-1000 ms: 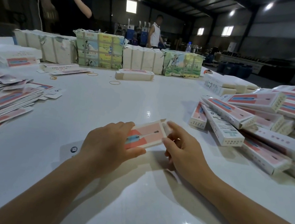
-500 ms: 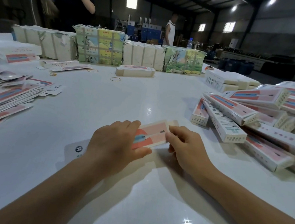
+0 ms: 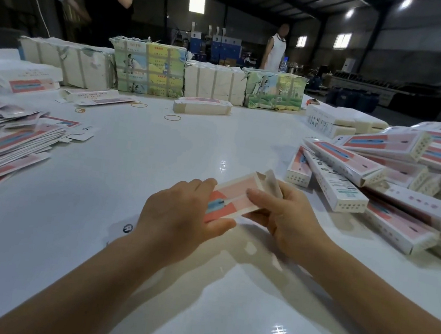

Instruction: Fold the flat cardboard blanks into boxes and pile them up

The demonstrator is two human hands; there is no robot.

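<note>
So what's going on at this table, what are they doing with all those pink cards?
A person is folding printed cardboard into boxes. Both hands hold one pink box just above the white table: the left hand grips its near end, and the right hand holds the far end, where a flap stands open. Flat blanks lie fanned out on the left, and finished boxes are heaped on the right.

box [image 3: 233,196]: far end now lifts off the table [image 3: 129,172], end flap stands open | right hand [image 3: 288,219]: shifts from the end to grip over the top face | left hand [image 3: 179,217]: no new grip
</note>
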